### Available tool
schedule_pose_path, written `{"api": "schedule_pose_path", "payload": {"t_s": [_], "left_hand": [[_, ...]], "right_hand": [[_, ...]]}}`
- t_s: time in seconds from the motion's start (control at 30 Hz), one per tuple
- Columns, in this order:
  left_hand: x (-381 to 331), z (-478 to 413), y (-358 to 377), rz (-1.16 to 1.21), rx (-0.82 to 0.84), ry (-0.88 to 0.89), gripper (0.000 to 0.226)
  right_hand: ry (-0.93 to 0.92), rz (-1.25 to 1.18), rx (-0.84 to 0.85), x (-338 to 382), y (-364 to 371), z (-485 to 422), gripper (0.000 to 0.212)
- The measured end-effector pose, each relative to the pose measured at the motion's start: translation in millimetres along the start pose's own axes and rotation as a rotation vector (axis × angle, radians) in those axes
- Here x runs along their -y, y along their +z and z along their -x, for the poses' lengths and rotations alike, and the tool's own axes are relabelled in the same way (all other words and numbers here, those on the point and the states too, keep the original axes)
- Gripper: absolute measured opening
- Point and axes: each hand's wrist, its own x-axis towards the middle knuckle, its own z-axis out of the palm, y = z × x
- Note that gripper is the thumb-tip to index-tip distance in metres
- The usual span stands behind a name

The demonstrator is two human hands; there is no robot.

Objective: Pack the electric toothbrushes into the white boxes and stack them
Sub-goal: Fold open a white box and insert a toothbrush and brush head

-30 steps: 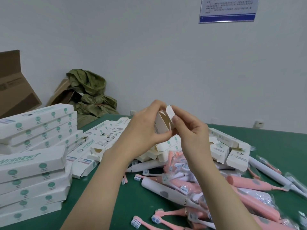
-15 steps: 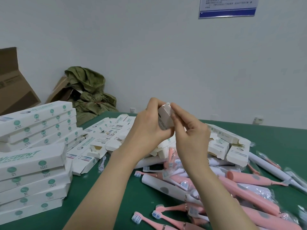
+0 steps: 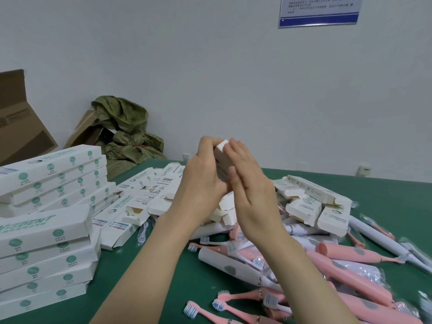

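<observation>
Box [image 3: 221, 160] is held up mid-scene above the green surface [image 3: 397, 195] and the loose toothbrushes [image 3: 346, 252]. The left grip [image 3: 205, 183] curls round it, while the right grip [image 3: 252, 195] presses straight fingers flat against its right side. Packed stacks [image 3: 46, 230] stand at the near left.

Soft, even light fills the room, bright but flat. The green table [image 3: 385, 195] carries only faint shade beside the stacked boxes [image 3: 46, 225] at nine o'clock. Straight lines bow near the edges. The left hand [image 3: 203, 181], right hand [image 3: 251, 192] and white box [image 3: 222, 147] between them look slightly soft; the notice [image 3: 319, 10] at one o'clock is unreadable.
</observation>
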Motion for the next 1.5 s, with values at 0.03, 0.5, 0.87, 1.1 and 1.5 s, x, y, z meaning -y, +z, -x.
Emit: {"api": "schedule_pose_path", "payload": {"t_s": [0.03,0.5,0.87,1.1,1.5], "left_hand": [[-1.3,-0.8,-0.9,-0.007,-0.023,0.015,0.044],[-11.7,0.6,-46.9,0.612,-0.593,0.001,0.046],[35.3,53.6,-29.9,-0.327,-0.175,-0.130,0.069],[28.1,44.0,-13.7,-0.270,0.019,-0.159,0.056],[16.6,43.2,-16.9,-0.357,0.187,0.061,0.049]], "right_hand": [[0.051,-0.113,-0.045,2.7,-0.6,-0.7,0.038],[1.201,-1.501,-0.059,-5.7,-12.1,-8.3,0.059],[0.962,-0.890,-0.284,-15.1,-13.0,-2.9,0.019],[0.840,-0.604,0.142,4.8,2.6,0.0,0.021],[0.730,-0.275,-0.149,2.8,-14.4,-5.5,0.013]]}}
